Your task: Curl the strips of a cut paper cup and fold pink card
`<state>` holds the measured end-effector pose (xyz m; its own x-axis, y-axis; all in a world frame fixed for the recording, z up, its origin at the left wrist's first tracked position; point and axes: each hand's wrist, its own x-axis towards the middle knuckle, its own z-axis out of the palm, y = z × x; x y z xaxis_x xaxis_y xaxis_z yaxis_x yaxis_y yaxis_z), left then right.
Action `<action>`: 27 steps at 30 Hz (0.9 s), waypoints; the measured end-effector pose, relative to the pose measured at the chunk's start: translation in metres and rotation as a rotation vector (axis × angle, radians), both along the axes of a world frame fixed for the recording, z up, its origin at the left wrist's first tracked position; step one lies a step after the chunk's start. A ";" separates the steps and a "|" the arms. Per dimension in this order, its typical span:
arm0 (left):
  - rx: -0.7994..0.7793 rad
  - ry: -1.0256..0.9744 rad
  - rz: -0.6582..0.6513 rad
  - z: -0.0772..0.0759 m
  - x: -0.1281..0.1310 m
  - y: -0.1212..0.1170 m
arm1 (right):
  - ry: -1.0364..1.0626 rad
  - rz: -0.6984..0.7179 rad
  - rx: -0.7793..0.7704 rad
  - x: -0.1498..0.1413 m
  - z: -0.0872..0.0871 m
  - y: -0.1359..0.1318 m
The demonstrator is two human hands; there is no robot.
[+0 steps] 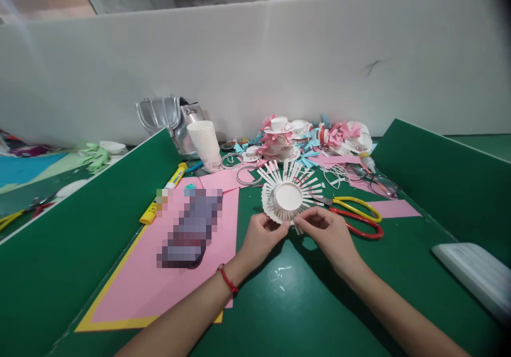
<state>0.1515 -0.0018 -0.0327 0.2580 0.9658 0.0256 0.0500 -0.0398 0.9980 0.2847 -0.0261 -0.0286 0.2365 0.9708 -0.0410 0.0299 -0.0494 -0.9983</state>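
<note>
A white paper cup (288, 196), its wall cut into many narrow strips spread out like rays, is held up above the green table with its round base towards me. The strips on the left and lower side are curled into a scalloped edge, while those at the top and right stick out straight. My left hand (261, 240) pinches the lower left edge between thumb and fingers. At the bottom edge, the fingers of my right hand (329, 234) are closed on a strip. Scissors (357, 216) with yellow and red handles lie just beyond my right hand.
Pink paper sheets (131, 288) with a pixelated phone-like object (191, 229) lie left. Behind stand stacked paper cups (204, 141), a silver bag (187, 128) and finished paper-cup flowers (279, 139). Green dividers (447, 176) flank both sides; a white box-like object (475, 272) sits right.
</note>
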 end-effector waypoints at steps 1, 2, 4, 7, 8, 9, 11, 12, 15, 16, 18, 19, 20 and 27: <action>-0.020 -0.010 -0.015 0.001 0.000 0.000 | 0.014 -0.011 -0.004 0.000 0.001 0.000; -0.039 -0.016 -0.029 0.002 0.000 0.000 | 0.027 -0.018 -0.009 0.000 0.002 0.000; -0.066 -0.015 -0.041 0.002 -0.001 0.000 | 0.050 -0.021 -0.024 0.001 0.002 0.000; -0.084 -0.003 -0.040 0.001 -0.002 0.001 | 0.068 -0.015 -0.025 0.002 0.000 0.001; -0.085 0.000 -0.041 0.001 -0.002 0.001 | 0.074 -0.013 -0.022 0.002 0.000 0.001; -0.086 0.003 -0.041 0.000 -0.002 0.001 | 0.081 -0.011 -0.020 0.002 -0.001 0.001; -0.087 0.005 -0.040 0.000 -0.002 0.002 | 0.091 -0.012 -0.021 0.002 -0.001 0.001; -0.089 0.005 -0.039 0.000 -0.002 0.002 | 0.092 -0.013 -0.025 0.002 -0.001 0.001; -0.100 -0.001 -0.034 0.000 -0.001 0.001 | 0.083 -0.016 -0.027 0.001 0.001 0.000; -0.104 -0.004 -0.029 0.000 -0.001 0.001 | 0.078 -0.017 -0.026 0.001 0.001 -0.001; -0.107 -0.022 -0.007 0.000 0.000 0.001 | 0.065 -0.030 -0.026 -0.001 0.003 -0.001; -0.109 -0.038 0.002 0.000 0.001 0.001 | 0.057 -0.039 -0.028 -0.002 0.003 -0.002; -0.114 -0.059 0.007 -0.001 0.001 0.001 | 0.050 -0.048 -0.029 -0.004 0.003 -0.002; -0.137 -0.137 -0.010 -0.002 0.002 0.001 | 0.110 -0.080 0.044 -0.009 -0.006 -0.002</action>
<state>0.1540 -0.0003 -0.0352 0.2709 0.9601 -0.0702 -0.0869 0.0970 0.9915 0.2753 -0.0285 -0.0350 0.3094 0.9505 -0.0288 -0.0823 -0.0034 -0.9966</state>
